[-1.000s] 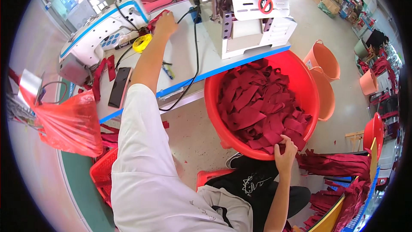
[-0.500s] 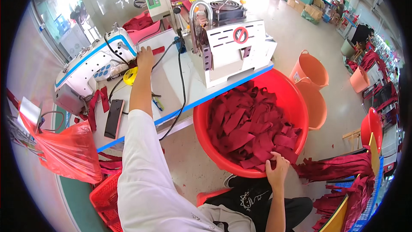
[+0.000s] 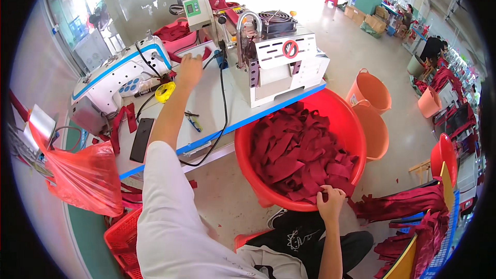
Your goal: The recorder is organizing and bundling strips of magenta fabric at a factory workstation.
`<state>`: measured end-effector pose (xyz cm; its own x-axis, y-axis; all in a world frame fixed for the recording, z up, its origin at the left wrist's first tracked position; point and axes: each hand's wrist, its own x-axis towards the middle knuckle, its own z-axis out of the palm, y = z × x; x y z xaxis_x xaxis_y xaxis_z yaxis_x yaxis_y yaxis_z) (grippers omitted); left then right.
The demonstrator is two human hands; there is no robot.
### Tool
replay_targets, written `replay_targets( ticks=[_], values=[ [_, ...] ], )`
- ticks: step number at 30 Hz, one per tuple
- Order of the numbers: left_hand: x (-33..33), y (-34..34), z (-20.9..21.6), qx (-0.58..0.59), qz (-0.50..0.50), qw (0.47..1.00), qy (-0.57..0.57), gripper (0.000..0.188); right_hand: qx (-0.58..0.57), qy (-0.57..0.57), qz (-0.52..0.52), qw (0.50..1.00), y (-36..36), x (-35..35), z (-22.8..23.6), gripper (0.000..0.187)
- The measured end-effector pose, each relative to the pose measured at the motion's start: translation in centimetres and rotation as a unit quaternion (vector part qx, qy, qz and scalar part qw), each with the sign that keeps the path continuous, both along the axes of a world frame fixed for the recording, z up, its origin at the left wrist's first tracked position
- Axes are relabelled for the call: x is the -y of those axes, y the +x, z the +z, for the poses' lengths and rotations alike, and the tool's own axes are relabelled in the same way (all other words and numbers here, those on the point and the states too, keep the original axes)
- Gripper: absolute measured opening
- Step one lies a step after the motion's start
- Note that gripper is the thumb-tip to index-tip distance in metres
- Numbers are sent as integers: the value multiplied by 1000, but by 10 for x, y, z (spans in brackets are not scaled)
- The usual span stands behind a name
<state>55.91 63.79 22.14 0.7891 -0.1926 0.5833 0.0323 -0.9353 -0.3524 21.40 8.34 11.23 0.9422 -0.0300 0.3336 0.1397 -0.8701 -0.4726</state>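
My left hand (image 3: 190, 72) is over the white worktable beside the sewing machine (image 3: 124, 72), fingers curled together. A dark red fabric strip (image 3: 206, 53) shows at its fingertips and looks pinched there. At the near rim of a big red tub (image 3: 338, 108), my right hand (image 3: 331, 204) has its fingers bent round the edge of a dark red strip (image 3: 341, 182). That strip lies on a heap of similar pieces (image 3: 289, 150) filling the tub. My right fingertips are partly hidden by the cloth.
A white boxy machine (image 3: 284, 72) stands at the table's right end, its black cable hanging over the edge. A phone (image 3: 141, 139), yellow tape (image 3: 165, 92) and small snips (image 3: 194, 122) lie on the table. Orange buckets (image 3: 373, 129) stand right of the tub; strips hang from a rack (image 3: 403, 204).
My left hand has moved right and slightly nearer, away from the sewing machine, and the strip at its fingers now curves. My right hand has barely shifted at the tub's rim.
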Motion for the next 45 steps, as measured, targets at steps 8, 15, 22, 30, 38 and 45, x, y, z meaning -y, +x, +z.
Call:
replay_targets(
  ticks=[8, 15, 22, 30, 38, 45],
  values=[
    [5, -42, 40, 133, -41, 928, -347, 28, 18, -15, -1, 1000, 1, -3, 2, 24],
    [7, -49, 28, 65, -36, 975, -208, 22, 7, -31, 3, 999, 3, -4, 5, 24],
    [44, -87, 25, 46, -100, 949, -294, 27, -18, -21, -9, 1000, -1, -3, 2, 25],
    [-107, -170, 21, -16, 110, 965, -236, 25, -15, -46, -5, 999, 2, -4, 4, 23],
    [-206, -94, -42, -96, 25, 972, -213, 33, -24, -36, -4, 999, 5, -3, 2, 21],
    [-193, -58, -40, -164, 107, 929, -315, 41, -30, -48, -24, 998, 1, -4, 7, 18]
  ],
)
